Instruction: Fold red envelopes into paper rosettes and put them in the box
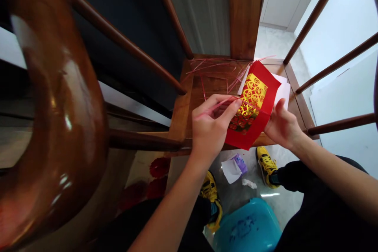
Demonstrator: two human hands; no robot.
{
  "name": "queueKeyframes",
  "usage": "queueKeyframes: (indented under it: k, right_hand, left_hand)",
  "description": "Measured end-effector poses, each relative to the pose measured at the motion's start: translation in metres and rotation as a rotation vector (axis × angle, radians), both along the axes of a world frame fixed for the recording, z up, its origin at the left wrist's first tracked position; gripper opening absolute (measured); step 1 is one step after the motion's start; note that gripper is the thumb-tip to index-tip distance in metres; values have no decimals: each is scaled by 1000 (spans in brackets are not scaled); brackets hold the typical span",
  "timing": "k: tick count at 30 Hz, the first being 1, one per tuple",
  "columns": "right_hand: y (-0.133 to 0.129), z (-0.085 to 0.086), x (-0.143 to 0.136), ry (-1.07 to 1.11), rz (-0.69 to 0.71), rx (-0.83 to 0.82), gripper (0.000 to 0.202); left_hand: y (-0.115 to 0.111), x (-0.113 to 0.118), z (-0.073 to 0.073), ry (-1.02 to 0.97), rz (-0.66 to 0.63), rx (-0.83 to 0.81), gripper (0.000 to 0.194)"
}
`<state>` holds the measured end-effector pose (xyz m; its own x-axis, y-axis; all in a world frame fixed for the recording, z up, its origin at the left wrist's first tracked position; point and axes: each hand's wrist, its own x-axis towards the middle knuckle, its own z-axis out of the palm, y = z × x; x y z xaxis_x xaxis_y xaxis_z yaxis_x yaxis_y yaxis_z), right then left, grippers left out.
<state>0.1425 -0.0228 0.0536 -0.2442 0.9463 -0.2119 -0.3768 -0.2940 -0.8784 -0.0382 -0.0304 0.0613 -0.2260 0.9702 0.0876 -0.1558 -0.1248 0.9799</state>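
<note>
A bundle of red paper with a gold pattern is tilted above a wooden chair seat. Pink string crosses its face. My left hand is closed at the bundle's left side, thumb and fingers pinching the string against the paper. At the right edge, my right hand supports the bundle, its thumb raised off the paper and its other fingers partly hidden behind. White paper shows behind the bundle.
Loose pink strands lie on the chair seat. Wooden rods and a thick curved armrest surround it. Below are a blue plastic stool, a purple packet, crumpled tissue and yellow shoes.
</note>
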Motion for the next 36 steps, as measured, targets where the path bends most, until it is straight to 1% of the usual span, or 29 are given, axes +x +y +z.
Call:
queueKeyframes:
  k: [2,4,7,10,12,15,19,20,22,23,25,27,28,29,31,33,36]
  right_hand:
    - [-6,-5,-11,-23,-44,-16,59]
    - [-7,-8,-15,-54,-68,-28,47]
    - [-1,-5,-11,-110,-50,-17,41]
    - [5,1,-3,-184,-15,2,37]
    - [7,7,1,-205,14,2,36]
    - [8,15,3,-213,40,-44,36]
    - [9,24,2,-175,66,-164,37]
    - [9,25,2,-162,74,-184,36]
    - [10,27,2,-156,75,-212,36]
    - [11,27,2,-165,67,-223,36]
    - [12,27,3,-193,47,-240,37]
    - [13,26,4,-208,30,-248,37]
    - [14,26,5,-206,23,-251,37]
    - [14,25,5,-201,18,-255,36]
    - [14,23,5,-195,16,-260,35]
    - [12,21,3,-194,30,-243,35]
    - [9,17,1,-205,61,-198,37]
  left_hand:
    - [-3,6,-5,-59,-19,-38,21]
    - [-4,7,-10,-77,-35,-80,27]
    - [-3,-2,-14,17,-47,-93,35]
    - [1,-13,-15,107,-106,-70,38]
    - [3,-18,-14,135,-156,-27,34]
    - [2,-19,-15,209,-189,70,21]
    - [2,-16,-25,241,-200,198,7]
    - [4,-16,-28,257,-205,237,11]
    - [6,-22,-35,397,-178,320,38]
    - [8,-26,-38,513,-126,364,54]
    - [8,-34,-42,741,39,471,80]
    - [4,-39,-44,864,206,610,92]
    - [1,-39,-44,889,255,679,93]
    - [-2,-37,-43,913,272,747,90]
    - [-9,-31,-40,964,261,838,76]
    - [-13,-24,-34,958,214,805,61]
    - [-12,-16,-28,868,83,611,47]
